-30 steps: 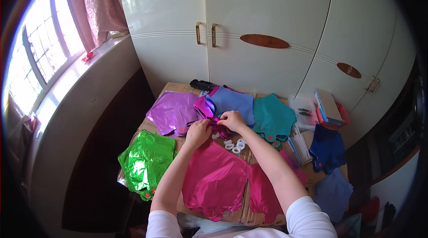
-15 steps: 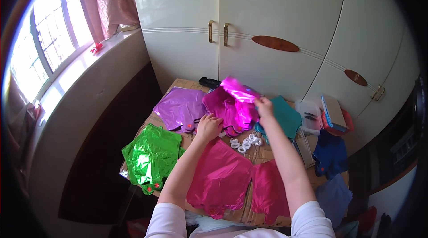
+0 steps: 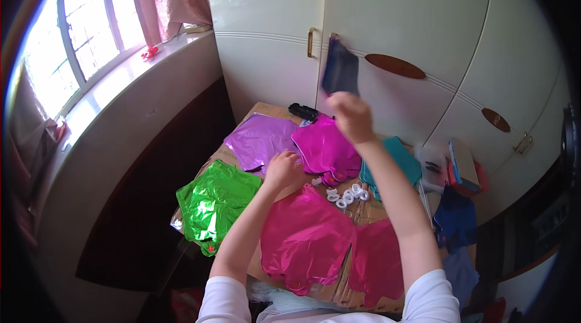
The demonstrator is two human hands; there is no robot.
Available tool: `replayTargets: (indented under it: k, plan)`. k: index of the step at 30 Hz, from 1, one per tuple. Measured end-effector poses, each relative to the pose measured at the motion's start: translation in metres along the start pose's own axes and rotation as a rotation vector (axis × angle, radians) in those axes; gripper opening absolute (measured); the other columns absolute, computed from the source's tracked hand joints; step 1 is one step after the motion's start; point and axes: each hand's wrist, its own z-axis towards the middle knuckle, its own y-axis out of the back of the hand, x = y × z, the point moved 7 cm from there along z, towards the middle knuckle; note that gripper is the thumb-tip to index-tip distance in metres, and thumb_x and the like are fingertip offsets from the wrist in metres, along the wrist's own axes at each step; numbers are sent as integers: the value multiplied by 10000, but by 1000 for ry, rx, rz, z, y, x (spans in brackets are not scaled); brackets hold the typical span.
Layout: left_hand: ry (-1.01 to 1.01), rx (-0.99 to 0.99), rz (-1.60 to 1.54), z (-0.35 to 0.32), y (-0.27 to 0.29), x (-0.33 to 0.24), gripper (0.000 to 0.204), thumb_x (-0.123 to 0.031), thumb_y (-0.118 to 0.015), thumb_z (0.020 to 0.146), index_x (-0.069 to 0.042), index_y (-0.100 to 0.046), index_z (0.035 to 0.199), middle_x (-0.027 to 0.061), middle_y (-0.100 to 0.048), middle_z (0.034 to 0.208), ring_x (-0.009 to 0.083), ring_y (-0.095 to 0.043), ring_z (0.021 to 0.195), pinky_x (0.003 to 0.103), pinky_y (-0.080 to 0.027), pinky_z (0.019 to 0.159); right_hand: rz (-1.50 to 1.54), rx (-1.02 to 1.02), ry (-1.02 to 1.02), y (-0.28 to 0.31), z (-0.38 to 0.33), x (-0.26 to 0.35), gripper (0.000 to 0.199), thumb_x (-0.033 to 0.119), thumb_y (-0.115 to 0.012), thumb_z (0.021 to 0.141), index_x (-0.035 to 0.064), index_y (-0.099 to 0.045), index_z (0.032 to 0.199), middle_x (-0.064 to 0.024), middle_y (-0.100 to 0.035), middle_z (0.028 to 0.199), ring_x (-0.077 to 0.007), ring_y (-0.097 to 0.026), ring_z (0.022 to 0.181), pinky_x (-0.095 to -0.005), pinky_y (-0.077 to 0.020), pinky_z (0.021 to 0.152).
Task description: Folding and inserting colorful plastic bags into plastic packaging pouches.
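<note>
My right hand (image 3: 351, 118) is raised in front of the cabinet, closed on a thin foil sheet (image 3: 342, 69) that hangs upward from it, dark and smeared by motion. My left hand (image 3: 284, 170) is low over the cardboard, between the purple foil pile (image 3: 259, 138) and the large pink foil pile (image 3: 305, 235), its fingers loosely bent and apart with nothing seen in them. Just right of it lies a shiny magenta foil pile (image 3: 327, 150) with rounded lobes and a red dot at its near edge. White rings of cord (image 3: 348, 197) lie nearer.
A green foil pile (image 3: 218, 199) sits at the left, a teal one (image 3: 393, 162) at the right, and a second pink one (image 3: 376, 259) in front. Dark blue foil (image 3: 455, 217) hangs at the right edge. A black object (image 3: 302, 112) lies by the cabinet doors (image 3: 399, 14).
My right hand has lifted the foil sheet up and away from the magenta pile; the sheet looks dark now instead of bright magenta. My left hand has come off the pile's edge. The view has shifted.
</note>
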Motion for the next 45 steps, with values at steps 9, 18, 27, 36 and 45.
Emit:
replayTargets:
  k: [9, 18, 27, 36, 45]
  plan:
    - [341, -80, 8, -82, 92, 107, 290, -242, -619, 814, -2, -687, 963, 166, -639, 1062, 328, -607, 991, 407, -477, 876, 240, 535, 223, -200, -105, 133, 47, 171, -589, 774, 133, -610, 758, -17, -577, 750, -183, -628, 701, -312, -507, 633]
    - [296, -125, 49, -95, 85, 113, 306, -210, -636, 794, 3, -662, 1012, 171, -630, 1079, 340, -602, 991, 408, -471, 890, 337, 833, -3, -234, -119, 146, 144, 253, -600, 831, 120, -653, 813, -62, -631, 823, -269, -649, 806, -393, -519, 720]
    - [136, -206, 69, -74, 79, 97, 349, -166, -637, 787, 3, -603, 1090, 178, -626, 1066, 344, -602, 982, 414, -472, 887, 475, 843, -700, -235, -124, 115, 166, 283, -678, 768, 165, -736, 868, -99, -694, 839, -281, -670, 809, -406, -527, 722]
    - [193, 101, 139, -56, 54, 107, 258, -170, -500, 888, -34, -600, 1083, 160, -635, 1088, 309, -589, 1045, 486, -415, 960, 729, 430, -1175, -257, -155, 75, 188, 212, -722, 771, 33, -698, 823, -83, -687, 742, -156, -635, 672, -307, -496, 651]
    - [119, 27, 144, -66, 45, 111, 257, -170, -489, 894, -56, -604, 1093, 137, -624, 1142, 281, -542, 1151, 506, -387, 1004, 402, -112, -966, -130, -62, -44, 208, 221, -638, 844, 17, -615, 812, -143, -631, 687, -296, -628, 629, -395, -469, 589]
